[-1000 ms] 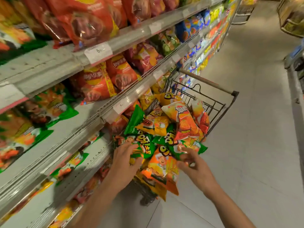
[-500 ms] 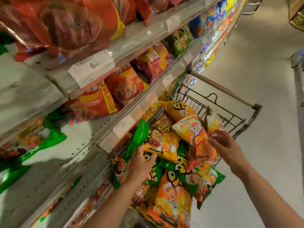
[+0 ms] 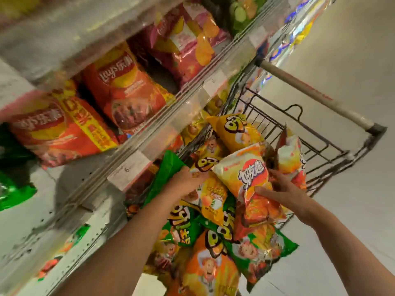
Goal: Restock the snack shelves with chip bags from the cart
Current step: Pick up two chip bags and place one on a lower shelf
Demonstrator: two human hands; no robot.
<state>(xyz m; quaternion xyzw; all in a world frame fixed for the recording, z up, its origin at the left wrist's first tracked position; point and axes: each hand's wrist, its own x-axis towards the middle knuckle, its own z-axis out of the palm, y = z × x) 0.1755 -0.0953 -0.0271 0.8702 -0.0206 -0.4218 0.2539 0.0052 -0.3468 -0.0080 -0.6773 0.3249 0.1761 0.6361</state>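
Head view looks down on a wire cart (image 3: 316, 133) heaped with chip bags, standing close beside the snack shelves (image 3: 149, 124). Right hand (image 3: 284, 189) grips an orange bag (image 3: 250, 178) on top of the heap, thumb on its front. Left hand (image 3: 188, 180) lies on a yellow bag (image 3: 211, 197) next to a green bag (image 3: 164, 174); whether it grips I cannot tell. Red bags (image 3: 126, 90) fill the shelf above. The cart handle (image 3: 316, 97) crosses behind the heap.

Shelf edge (image 3: 136, 146) overhangs the cart's (image 3: 320, 150) left side; heaped bags (image 3: 215, 259) fill it; far corner by the handle (image 3: 310, 97) is open.
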